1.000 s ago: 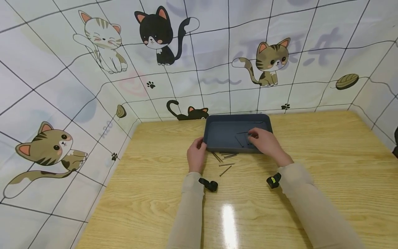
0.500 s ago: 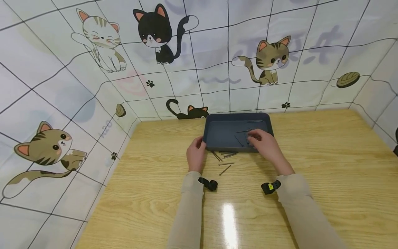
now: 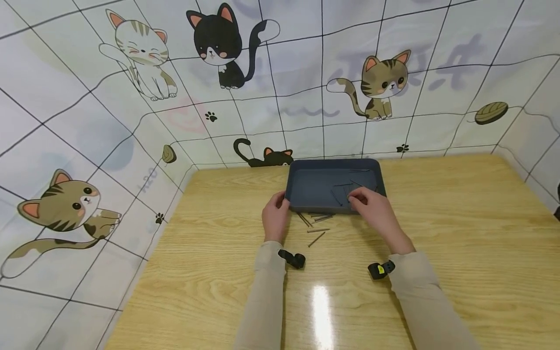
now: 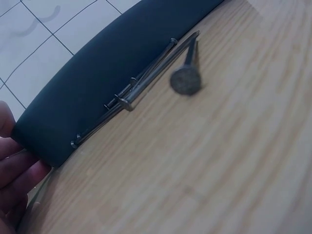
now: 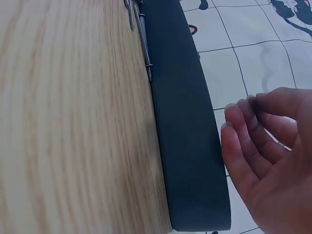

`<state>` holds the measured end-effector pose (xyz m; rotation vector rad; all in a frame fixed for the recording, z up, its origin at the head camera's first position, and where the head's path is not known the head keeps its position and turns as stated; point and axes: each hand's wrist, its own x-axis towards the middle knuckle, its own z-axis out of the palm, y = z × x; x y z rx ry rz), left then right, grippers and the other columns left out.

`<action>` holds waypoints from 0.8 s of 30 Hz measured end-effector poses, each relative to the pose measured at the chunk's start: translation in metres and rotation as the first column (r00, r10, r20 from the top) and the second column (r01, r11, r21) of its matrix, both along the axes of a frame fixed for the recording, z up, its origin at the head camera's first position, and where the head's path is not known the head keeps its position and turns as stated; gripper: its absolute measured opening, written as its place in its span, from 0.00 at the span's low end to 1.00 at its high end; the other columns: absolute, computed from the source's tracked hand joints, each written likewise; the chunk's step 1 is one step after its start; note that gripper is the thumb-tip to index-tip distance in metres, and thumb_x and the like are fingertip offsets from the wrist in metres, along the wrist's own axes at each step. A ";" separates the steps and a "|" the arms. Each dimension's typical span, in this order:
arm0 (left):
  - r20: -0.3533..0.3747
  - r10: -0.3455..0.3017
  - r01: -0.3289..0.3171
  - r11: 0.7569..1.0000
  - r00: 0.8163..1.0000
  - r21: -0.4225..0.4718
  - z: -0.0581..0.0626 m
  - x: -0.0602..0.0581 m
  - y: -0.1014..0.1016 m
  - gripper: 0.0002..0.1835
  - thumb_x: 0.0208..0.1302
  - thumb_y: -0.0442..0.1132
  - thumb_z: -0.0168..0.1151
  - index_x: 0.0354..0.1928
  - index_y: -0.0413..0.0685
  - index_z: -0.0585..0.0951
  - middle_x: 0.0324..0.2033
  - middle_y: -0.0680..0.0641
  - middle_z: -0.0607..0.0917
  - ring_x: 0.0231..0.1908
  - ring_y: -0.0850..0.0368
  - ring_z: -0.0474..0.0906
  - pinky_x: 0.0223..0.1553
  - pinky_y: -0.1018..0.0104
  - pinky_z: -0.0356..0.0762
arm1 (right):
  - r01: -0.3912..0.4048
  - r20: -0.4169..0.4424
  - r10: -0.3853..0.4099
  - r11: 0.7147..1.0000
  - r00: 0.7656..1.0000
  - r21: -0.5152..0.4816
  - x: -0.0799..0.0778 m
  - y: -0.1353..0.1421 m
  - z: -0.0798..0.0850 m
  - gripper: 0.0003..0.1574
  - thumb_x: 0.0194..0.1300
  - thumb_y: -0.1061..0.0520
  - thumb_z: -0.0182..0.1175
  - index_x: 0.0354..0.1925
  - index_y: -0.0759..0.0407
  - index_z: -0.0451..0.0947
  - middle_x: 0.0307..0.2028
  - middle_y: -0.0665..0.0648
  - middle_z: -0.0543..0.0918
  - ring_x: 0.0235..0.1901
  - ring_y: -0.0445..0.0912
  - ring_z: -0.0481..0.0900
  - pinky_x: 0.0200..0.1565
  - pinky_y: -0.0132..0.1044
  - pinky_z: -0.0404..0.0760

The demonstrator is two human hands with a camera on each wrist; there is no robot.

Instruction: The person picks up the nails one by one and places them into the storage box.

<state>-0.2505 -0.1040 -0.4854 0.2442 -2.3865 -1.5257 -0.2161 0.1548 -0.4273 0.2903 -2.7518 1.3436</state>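
My left hand (image 3: 275, 216) grips the near left corner of a dark blue-grey tray (image 3: 306, 210); in the left wrist view its fingers (image 4: 22, 173) curl against the tray's outer wall. Over the tray's right side is my right hand (image 3: 372, 206), thumb and forefinger tips together beside several thin nails (image 3: 336, 197) lying inside. The right wrist view shows those fingers (image 5: 239, 141) curled above the rim; I cannot tell whether a nail is between the fingertips. Thicker nails (image 3: 318, 230) lie on the table along the tray's front wall, one with its flat head (image 4: 186, 80) toward the left wrist camera.
The tray stands at the back of a wood-grain table (image 3: 210, 272), close to a wall covering (image 3: 302, 97) printed with cats and grid lines. More of this covering rises at both sides. A bright light reflection (image 3: 321, 316) shows on the near table surface.
My right hand has drawn slightly back and toward me, uncovering more of the thin nails at the tray's right side. The left hand has stayed on the tray corner.
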 end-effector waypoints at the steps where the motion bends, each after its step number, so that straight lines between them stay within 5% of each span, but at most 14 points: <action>1: 0.000 -0.001 0.001 1.000 1.000 0.002 0.000 0.001 0.000 0.17 0.60 0.47 0.51 0.50 0.61 0.78 0.42 0.59 0.80 0.40 0.66 0.74 0.42 0.63 0.71 | -0.008 -0.004 0.008 1.000 1.000 0.008 0.000 0.000 -0.001 0.19 0.65 0.45 0.48 0.46 0.55 0.74 0.33 0.52 0.79 0.33 0.46 0.76 0.35 0.43 0.72; 13: 0.003 -0.003 0.003 1.000 1.000 0.008 -0.001 0.000 -0.002 0.17 0.60 0.46 0.51 0.51 0.61 0.78 0.42 0.59 0.80 0.39 0.66 0.74 0.42 0.62 0.71 | -0.141 0.000 0.142 0.983 0.990 0.119 0.003 -0.005 -0.003 0.21 0.63 0.41 0.50 0.45 0.50 0.79 0.41 0.51 0.81 0.43 0.49 0.76 0.43 0.48 0.72; 24: -0.004 -0.016 0.016 1.000 1.000 0.013 0.001 0.001 -0.001 0.17 0.60 0.46 0.51 0.51 0.59 0.78 0.43 0.57 0.80 0.41 0.64 0.74 0.44 0.60 0.71 | -0.334 0.117 0.319 0.929 0.941 0.157 0.005 -0.012 -0.008 0.19 0.63 0.49 0.53 0.51 0.52 0.76 0.46 0.52 0.78 0.44 0.47 0.75 0.44 0.44 0.73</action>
